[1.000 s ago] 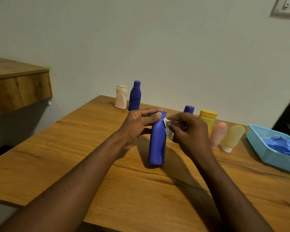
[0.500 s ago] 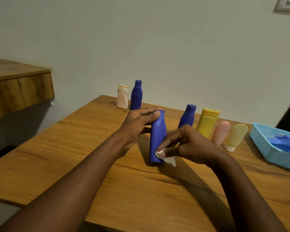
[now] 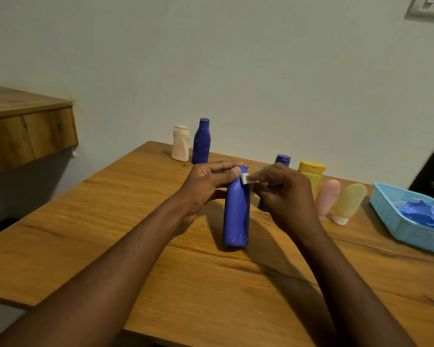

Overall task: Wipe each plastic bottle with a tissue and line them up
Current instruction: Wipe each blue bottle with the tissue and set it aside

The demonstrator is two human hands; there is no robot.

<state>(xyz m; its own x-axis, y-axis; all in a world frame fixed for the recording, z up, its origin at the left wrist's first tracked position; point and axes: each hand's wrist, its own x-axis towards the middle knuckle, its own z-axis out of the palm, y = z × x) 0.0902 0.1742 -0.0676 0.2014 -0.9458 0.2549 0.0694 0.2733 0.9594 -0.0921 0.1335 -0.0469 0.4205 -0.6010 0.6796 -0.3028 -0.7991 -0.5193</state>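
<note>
A tall blue bottle [image 3: 236,216] stands upright in the middle of the wooden table [image 3: 110,221]. My left hand [image 3: 206,186] grips its neck from the left. My right hand [image 3: 283,196] pinches a small white tissue [image 3: 246,178] against the bottle's top right side. A pale pink bottle [image 3: 181,144] and a speckled blue bottle [image 3: 201,142] stand side by side at the back. Behind my right hand stand another blue bottle [image 3: 282,160] and a yellow bottle [image 3: 311,174], then a pink tube [image 3: 328,196] and a yellow tube [image 3: 348,204].
A light blue plastic basket [image 3: 396,221] holding blue material sits at the table's right edge. A wooden shelf [image 3: 23,128] juts out at the left, above table height. The wall runs close behind the bottles.
My right hand has slid the tissue from the base of the blue bottle up to its top. My left hand keeps its hold on the neck.
</note>
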